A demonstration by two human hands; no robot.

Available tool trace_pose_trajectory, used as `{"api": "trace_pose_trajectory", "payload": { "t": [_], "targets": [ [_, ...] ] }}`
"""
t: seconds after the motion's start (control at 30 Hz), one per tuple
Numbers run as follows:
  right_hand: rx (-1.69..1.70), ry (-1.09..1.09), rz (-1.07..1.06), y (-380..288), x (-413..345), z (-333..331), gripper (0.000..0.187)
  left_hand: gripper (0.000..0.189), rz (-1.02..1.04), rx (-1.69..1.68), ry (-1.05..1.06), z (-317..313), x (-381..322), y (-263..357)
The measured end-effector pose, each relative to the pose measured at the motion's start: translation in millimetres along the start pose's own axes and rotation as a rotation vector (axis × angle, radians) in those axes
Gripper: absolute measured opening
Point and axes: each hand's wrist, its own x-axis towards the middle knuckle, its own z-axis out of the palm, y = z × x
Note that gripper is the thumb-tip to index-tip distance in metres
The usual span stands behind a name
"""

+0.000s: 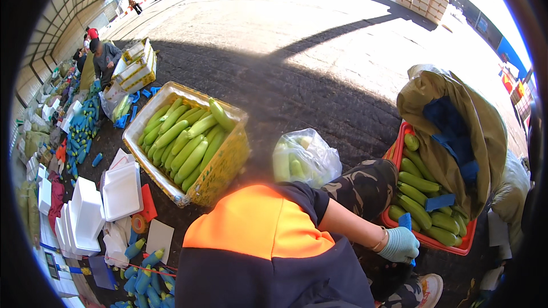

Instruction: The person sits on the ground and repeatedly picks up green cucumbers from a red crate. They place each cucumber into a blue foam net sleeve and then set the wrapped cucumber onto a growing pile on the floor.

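My left hand (pixel 399 244), in a pale teal knitted glove, is closed around a flat blue sleeve (pixel 405 221) that sticks out above and below the fist. It is beside the near corner of a red plastic crate (pixel 447 248). Green zucchini (pixel 441 222) fill the crate, and another flat blue sleeve (pixel 440 202) lies across them. An olive cloth (pixel 483 137) with dark blue material in its fold covers the crate's far side. My right hand is out of view, hidden behind my body.
A yellow-patterned foam box (pixel 222 179) of pale green zucchini and a clear plastic bag (pixel 317 154) stand beyond my body. White foam trays (pixel 122 192) and blue-sleeved zucchini (pixel 147 282) lie at left. A co-worker (pixel 105 60) bends near stacked boxes (pixel 139 66).
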Motion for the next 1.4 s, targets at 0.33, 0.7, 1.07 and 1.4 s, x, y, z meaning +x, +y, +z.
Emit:
{"api": "trace_pose_trajectory", "payload": {
  "t": [0.33, 0.7, 1.07, 1.4],
  "targets": [
    [-0.327, 0.001, -0.486, -56, -33, 42, 0.057, 0.049, -0.358, -1.209, -0.018, -13, -13, -13],
    [-0.182, -0.31, -0.32, -6, 4, -32, 0.047, 0.014, -0.146, -0.622, -0.034, 14, -14, 31],
    [-0.699, -0.432, -0.623, -5, -9, -7, 0.029, 0.06, -0.058, 0.629, -0.093, 83, 132, -154],
    [0.586, -0.262, 0.003, 42, -17, -33, 0.039, 0.074, -0.106, 0.347, -0.176, 62, 105, -113]
  ]
}}
